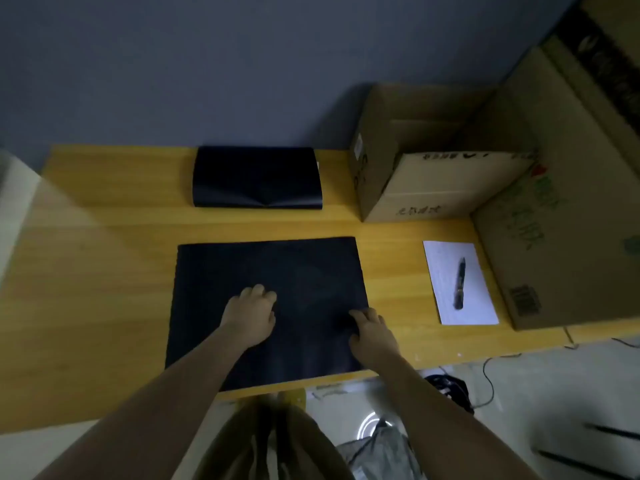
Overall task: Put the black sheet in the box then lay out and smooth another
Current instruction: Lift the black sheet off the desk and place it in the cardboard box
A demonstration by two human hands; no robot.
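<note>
A black sheet (277, 271) lies flat on the wooden table (104, 254), reaching the near edge. My left hand (251, 315) rests on its middle with the fingers curled under. My right hand (372, 332) presses on the sheet near its right edge, fingers slightly spread. Neither hand holds anything. A folded stack of black sheets (256, 176) sits at the back of the table. An open cardboard box (415, 188) stands at the back right.
A white paper (446, 292) with a black pen (460, 284) on it lies to the right of the sheet. A larger cardboard box (554, 237) stands at the far right. Cables and a grey bag lie on the floor below the table edge.
</note>
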